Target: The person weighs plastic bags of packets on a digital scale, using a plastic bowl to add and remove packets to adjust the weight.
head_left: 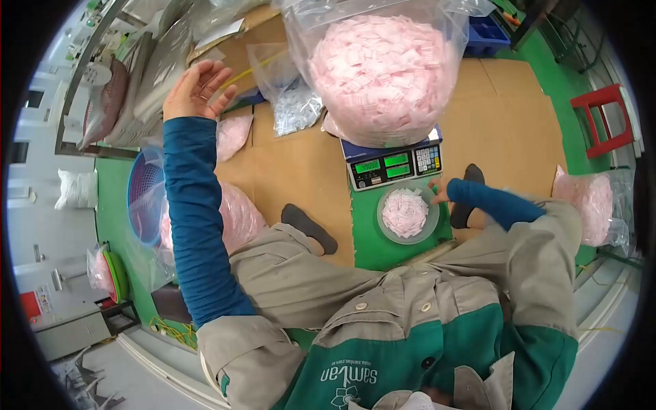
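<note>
My left hand [198, 90] is raised at the upper left, palm up with fingers spread and nothing in it. Below the scale, my right hand [441, 191] has its fingers at the right rim of a translucent plastic bowl [387, 231], apparently gripping it. Small pale pink packets [404, 212] lie heaped inside the bowl. Beyond it, a digital scale [395, 166] shows lit green displays. A large transparent bag [386, 75], full of similar pink packets, stands on the scale. To its left lies a smaller bag [297, 109] of whitish-grey packets.
Cardboard sheets [509, 130] cover the green floor. Pink-filled bags [239, 215] and a blue basket [141, 191] are at left. Another pink bag [591, 205] stands at right, below a red stool [605, 121]. A metal rack [80, 89] holds sacks. A blue crate [486, 35] stands behind.
</note>
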Demonstrator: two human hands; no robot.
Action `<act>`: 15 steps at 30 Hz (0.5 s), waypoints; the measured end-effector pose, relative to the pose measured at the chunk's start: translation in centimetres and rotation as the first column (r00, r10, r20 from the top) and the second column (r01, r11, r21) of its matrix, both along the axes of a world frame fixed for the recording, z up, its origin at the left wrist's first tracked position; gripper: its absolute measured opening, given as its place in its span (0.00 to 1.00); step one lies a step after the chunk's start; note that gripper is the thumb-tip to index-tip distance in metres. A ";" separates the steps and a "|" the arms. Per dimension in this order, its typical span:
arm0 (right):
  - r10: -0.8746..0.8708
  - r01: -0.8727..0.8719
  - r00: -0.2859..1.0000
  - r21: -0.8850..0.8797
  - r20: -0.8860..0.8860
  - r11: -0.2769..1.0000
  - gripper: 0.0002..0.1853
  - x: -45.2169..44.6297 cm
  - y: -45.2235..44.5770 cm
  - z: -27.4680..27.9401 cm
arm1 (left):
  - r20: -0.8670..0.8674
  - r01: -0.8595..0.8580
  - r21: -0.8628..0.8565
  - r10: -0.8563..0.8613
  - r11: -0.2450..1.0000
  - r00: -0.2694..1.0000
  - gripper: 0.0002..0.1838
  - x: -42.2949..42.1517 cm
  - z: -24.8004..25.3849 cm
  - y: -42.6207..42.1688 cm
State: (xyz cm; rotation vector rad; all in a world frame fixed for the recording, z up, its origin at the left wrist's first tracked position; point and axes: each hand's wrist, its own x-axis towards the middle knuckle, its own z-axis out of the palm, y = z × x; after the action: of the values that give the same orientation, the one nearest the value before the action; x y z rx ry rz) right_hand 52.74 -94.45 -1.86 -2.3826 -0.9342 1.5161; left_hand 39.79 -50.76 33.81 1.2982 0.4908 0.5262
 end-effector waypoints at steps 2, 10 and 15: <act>-0.263 0.264 0.943 -0.027 -0.202 0.964 0.29 -2.1 0.3 0.0 | 0.017 0.005 -0.020 -0.004 1.000 1.000 0.14 -1.3 -0.2 0.5; -0.196 0.279 0.855 0.106 -0.481 0.955 0.28 -3.7 6.0 4.4 | -0.018 0.012 -0.066 -0.013 0.998 1.000 0.13 -3.2 -1.0 1.3; -0.037 0.641 0.397 0.248 -0.917 0.727 0.35 -6.2 13.3 20.7 | -0.029 -0.054 -0.063 0.052 0.997 0.998 0.12 -2.5 0.0 0.2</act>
State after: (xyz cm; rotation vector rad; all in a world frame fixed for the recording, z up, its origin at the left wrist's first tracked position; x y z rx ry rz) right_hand 46.55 -81.20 18.88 -0.9609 -0.4236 1.6116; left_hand 37.32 -50.52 33.80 1.2358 0.5617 0.5334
